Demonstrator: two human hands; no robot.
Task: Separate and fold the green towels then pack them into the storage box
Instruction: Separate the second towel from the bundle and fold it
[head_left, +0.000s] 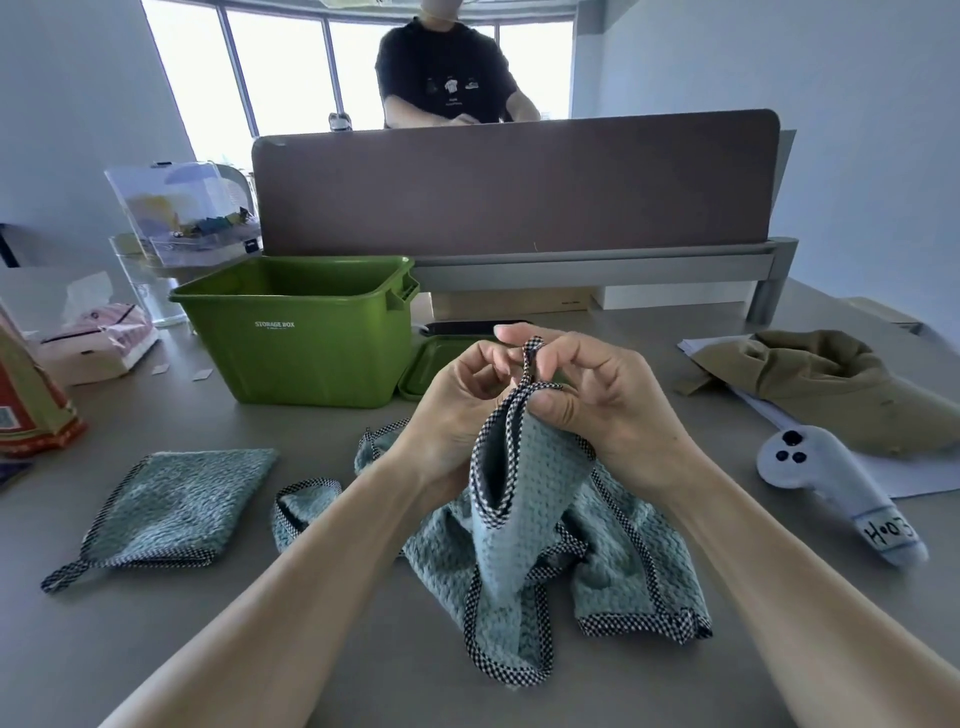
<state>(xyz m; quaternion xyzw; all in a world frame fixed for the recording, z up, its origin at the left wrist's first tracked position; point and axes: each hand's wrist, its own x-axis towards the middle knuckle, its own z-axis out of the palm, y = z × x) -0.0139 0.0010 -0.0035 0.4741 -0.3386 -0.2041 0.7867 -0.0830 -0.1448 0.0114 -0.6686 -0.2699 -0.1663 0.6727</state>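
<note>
Green towel (511, 499), top edge pinched by left hand (457, 415), right hand (597, 400)

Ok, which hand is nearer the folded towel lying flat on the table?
Left. The left hand holds the raised towel to the right of the folded towel; the right hand pinches its trim farther right.

Waffle-textured cloth towel (519, 499) — glossy plastic storage box (291, 338) — matt table (311, 597).

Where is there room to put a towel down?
Bare table lies between the box and the folded towel, and nearer, below that towel. The middle is crowded by the towel pile; the right by a cap and controller.
</note>
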